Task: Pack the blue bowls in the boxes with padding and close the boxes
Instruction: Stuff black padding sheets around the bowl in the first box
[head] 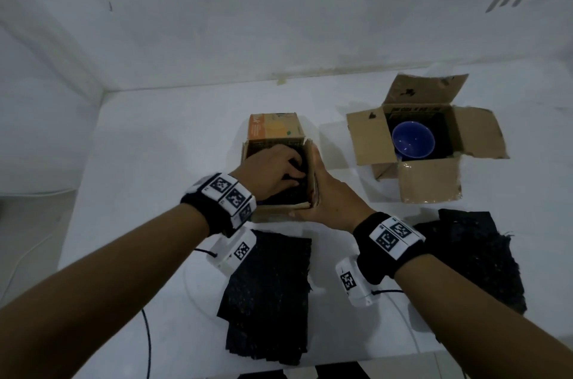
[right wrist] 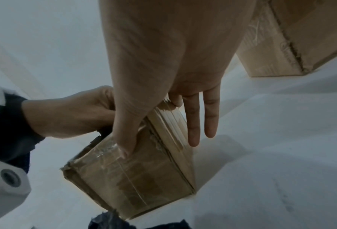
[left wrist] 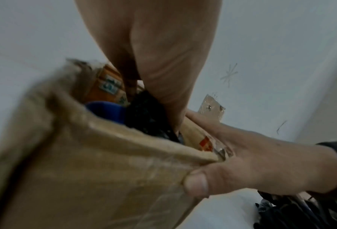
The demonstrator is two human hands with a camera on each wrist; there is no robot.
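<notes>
Evidently the padding step is in hand; dark speckled foam padding (left wrist: 146, 114) is pushed by the curled left hand (head: 273, 172) beside a blue bowl (left wrist: 106, 110) inside the small brown cardboard box (head: 280, 211), near left, whose right wall is braced by the flat-fingered right hand (head: 331, 196); next, flaps must be folded shut.

Bare table (head: 331, 168) separates the boxes; padding stacks (head: 269, 301) crowd its near edge.

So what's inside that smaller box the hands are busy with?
In the smaller box, the left hand pushes dark padding beside a blue bowl. The hand and padding cover most of the bowl and the box's bottom.
</notes>
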